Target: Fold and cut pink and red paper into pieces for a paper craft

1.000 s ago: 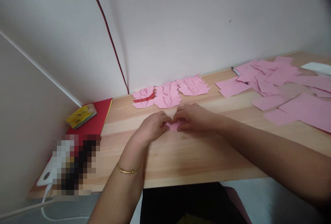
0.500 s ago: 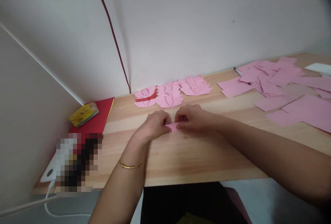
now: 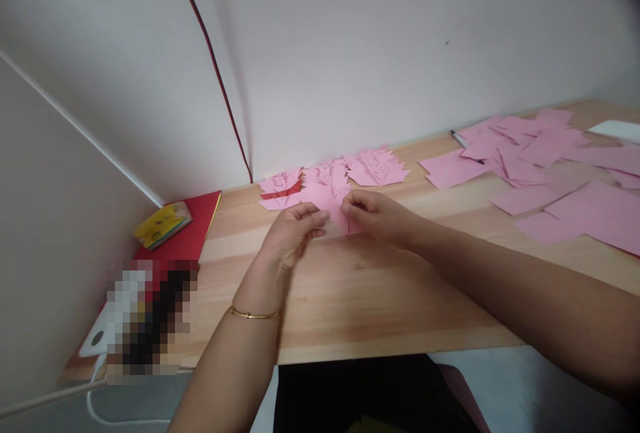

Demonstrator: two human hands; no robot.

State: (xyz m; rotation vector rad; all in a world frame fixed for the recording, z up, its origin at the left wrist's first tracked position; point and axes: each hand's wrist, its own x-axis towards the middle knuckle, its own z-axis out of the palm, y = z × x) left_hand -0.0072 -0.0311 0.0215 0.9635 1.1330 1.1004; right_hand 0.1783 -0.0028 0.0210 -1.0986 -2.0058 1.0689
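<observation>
The right hand [image 3: 377, 214] is pinching a pink sheet [image 3: 339, 219] between thumb and fingers, and the sheet is showing above the middle of the table [image 3: 350, 310], between both hands. The left hand [image 3: 294, 230] is curving its thumb and fingers at the left of the sheet; whether it is gripping that edge, I cannot tell. Pink cutouts [image 3: 378, 168] are lying just beyond the sheet, a red strip [image 3: 283, 190] crossing the leftmost. To the right of the sheet, loose papers [image 3: 553, 146] are overlapping one another, partly covering a pen [image 3: 459, 139]. Well left of the sheet, a red folder [image 3: 201, 216] is carrying a yellow pack [image 3: 161, 225]
</observation>
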